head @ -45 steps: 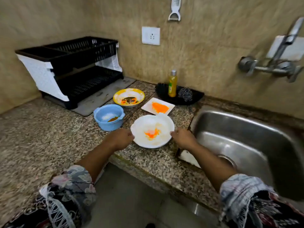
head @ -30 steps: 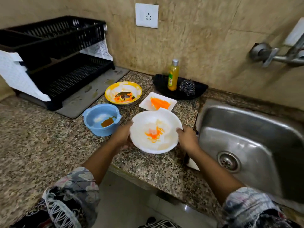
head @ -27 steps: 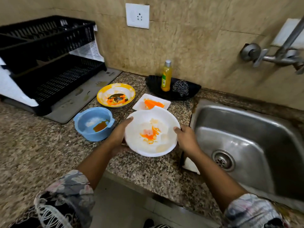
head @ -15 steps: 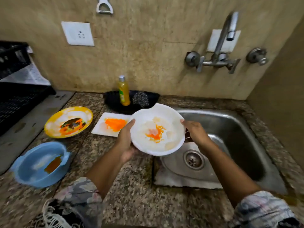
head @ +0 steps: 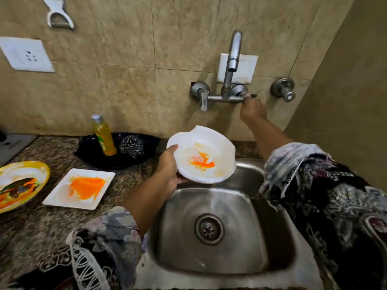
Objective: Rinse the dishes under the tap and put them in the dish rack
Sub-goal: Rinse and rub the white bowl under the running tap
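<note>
Plate (head: 206,155), white with orange smears, sits in my left hand (head: 168,164), grip clamped on its left rim, held over the back edge of the sink (head: 209,266), short of the spout. My right hand (head: 251,110) is up at the tap (head: 227,88), grip closed on the right lever. No water visible. To do this well, I'd open the lever gently to avoid splash, then shift the plate right until the smear is under the spout, tilted toward the drain. Square plate (head: 80,188) and yellow plate (head: 18,185) wait on the desk (head: 52,227). Rack out of view.
</note>
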